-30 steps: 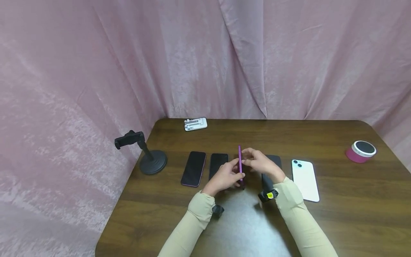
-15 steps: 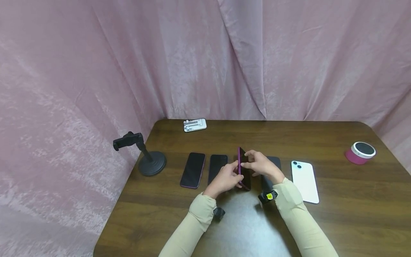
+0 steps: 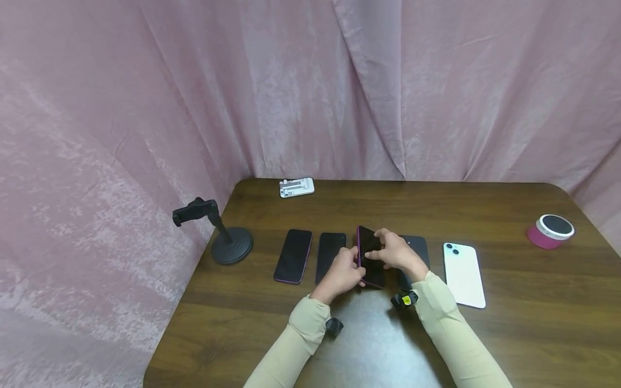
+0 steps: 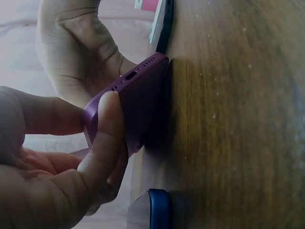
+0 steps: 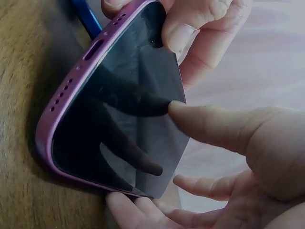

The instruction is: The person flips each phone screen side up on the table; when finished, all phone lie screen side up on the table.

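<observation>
A purple-edged smartphone (image 3: 372, 272) with a black screen is tilted over the middle of the table, its right side low by the wood. My left hand (image 3: 341, 274) pinches its left edge, the thumb near the lower corner in the left wrist view. My right hand (image 3: 397, 252) grips its right part. In the right wrist view the right thumb touches the screen (image 5: 138, 90), while fingertips meet the side edge. A dark phone (image 3: 331, 250) lies beside my left hand. Another dark phone (image 3: 418, 245) is partly hidden under my right hand and wrist.
A purple-edged phone (image 3: 293, 256) lies at left, a white phone (image 3: 464, 275) at right. The black phone stand (image 3: 232, 246) is at the left edge. A white folded holder (image 3: 297, 187) lies at the back. A pink-and-white round device (image 3: 550, 231) sits at far right.
The purple-edged phone has turned from standing edge-on to tilting rightward, so its black screen now faces up more. Both hands have kept hold of it, and the right thumb now lies over the screen.
</observation>
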Tool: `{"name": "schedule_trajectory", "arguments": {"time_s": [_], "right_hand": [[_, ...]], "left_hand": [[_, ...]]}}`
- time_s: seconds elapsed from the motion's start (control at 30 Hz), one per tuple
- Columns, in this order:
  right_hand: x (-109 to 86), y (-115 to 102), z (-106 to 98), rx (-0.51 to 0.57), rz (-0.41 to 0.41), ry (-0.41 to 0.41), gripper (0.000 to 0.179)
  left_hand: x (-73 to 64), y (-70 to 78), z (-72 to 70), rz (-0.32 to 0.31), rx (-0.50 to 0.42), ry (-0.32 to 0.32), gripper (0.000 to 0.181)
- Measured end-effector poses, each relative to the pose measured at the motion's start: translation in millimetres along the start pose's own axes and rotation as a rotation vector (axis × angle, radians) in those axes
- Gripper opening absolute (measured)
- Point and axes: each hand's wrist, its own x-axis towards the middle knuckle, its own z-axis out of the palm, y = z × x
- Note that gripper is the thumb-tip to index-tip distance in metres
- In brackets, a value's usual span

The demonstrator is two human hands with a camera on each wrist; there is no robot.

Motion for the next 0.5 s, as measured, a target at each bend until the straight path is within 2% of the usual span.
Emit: {"name": "schedule_trajectory", "arguments": {"time_s": [0.3,0.43,0.5], "right_hand": [[2.0,2.4,-0.1,-0.057,0.007,0.005,0.071],[2.3,3.5,0.6,-0.107,-0.001,0.021,0.07],[2.4,3.5,1.2,-0.123,-0.002,0.03,0.069]], "left_hand": [[-4.5,4.8,3.0,0.004,0.162,0.068,0.05],[-6.4,7.3,5.2,-0.027,0.233,0.079,0.067],[-6.8,8.7,6.0,-0.044,0.262,0.079,0.069]]}}
